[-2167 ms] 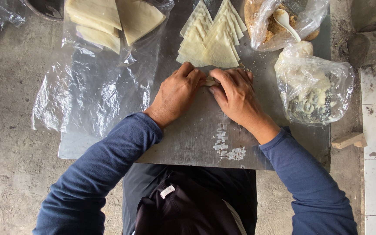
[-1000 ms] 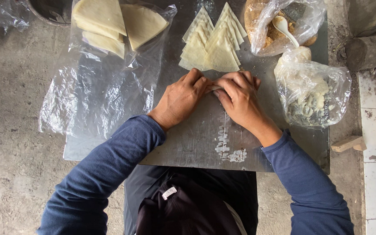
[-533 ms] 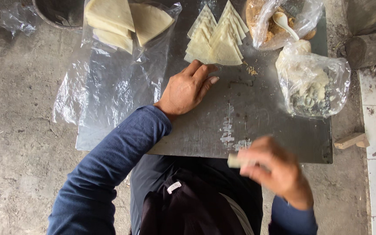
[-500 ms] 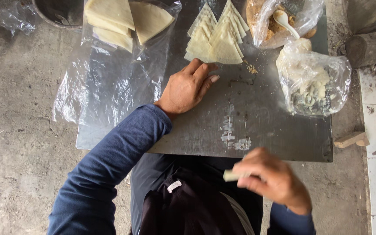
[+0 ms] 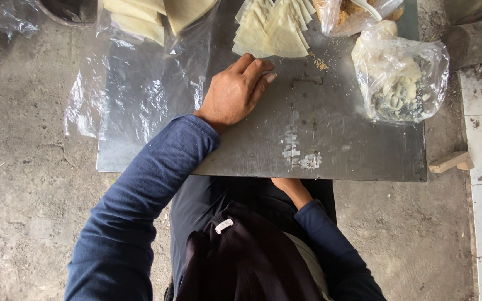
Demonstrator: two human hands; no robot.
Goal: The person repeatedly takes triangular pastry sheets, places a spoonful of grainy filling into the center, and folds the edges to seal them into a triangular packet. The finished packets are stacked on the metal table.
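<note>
- Now the left hand (image 5: pixel 234 92) lies flat on the counter (image 5: pixel 352 150), grip loose and empty, fingertips just below the folded triangles (image 5: pixel 271 30).
- The right hand is hidden under the counter edge; its grip cannot be told.

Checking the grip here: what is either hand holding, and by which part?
The left hand holds nothing; it rests flat on the metal tray. The right hand is hidden under the tray's near edge, so cannot tell.

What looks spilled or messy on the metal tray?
Brown crumbs lie loose on the metal tray, just below the folded pastry triangles. White smears streak the tray's middle, right of the left hand. Nothing else stands out.
</note>
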